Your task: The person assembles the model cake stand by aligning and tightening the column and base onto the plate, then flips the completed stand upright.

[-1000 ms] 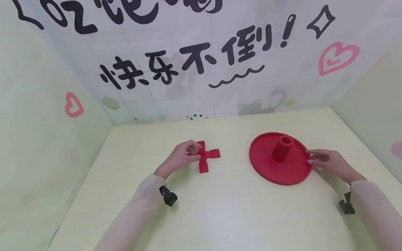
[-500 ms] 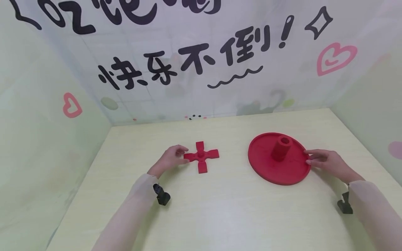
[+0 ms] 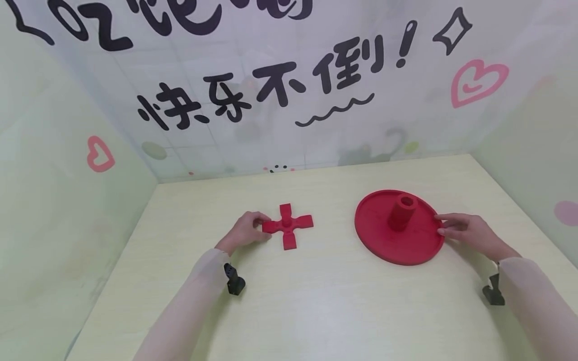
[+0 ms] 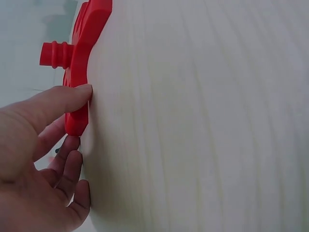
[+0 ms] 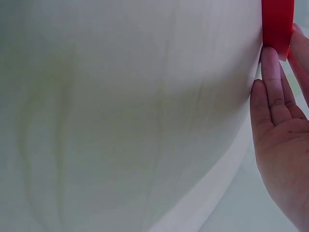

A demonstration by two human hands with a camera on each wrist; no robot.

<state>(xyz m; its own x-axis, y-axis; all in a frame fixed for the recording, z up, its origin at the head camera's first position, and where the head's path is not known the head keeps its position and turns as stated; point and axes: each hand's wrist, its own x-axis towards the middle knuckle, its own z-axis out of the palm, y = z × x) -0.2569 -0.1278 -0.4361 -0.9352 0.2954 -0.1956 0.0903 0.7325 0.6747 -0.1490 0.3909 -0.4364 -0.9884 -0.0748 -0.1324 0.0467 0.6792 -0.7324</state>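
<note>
A red cross-shaped piece [image 3: 288,225] lies flat on the table, a short ridged peg [image 4: 55,54] rising from its centre. Its left arm is pinched by my left hand [image 3: 246,230], thumb along the near edge and index finger on the far side. Farther right lies a red round base [image 3: 379,238], a raised rim around it and a hollow upright tube [image 3: 403,213] standing on it. My right hand [image 3: 474,233] holds the right side of that rim between thumb and fingers. The right wrist view shows only a small part of the base [image 5: 277,24].
The pale wooden table [image 3: 325,301] ends at a back wall sheet [image 3: 253,145] printed with dark lettering. Pale green side panels [image 3: 54,225] close off the left and right. A small black wrist camera [image 3: 235,281] sits below each hand.
My left hand has drawn back leftward from the middle of the cross-shaped piece and now pinches its left arm. My right hand stays at the rim. The head view has shifted slightly.
</note>
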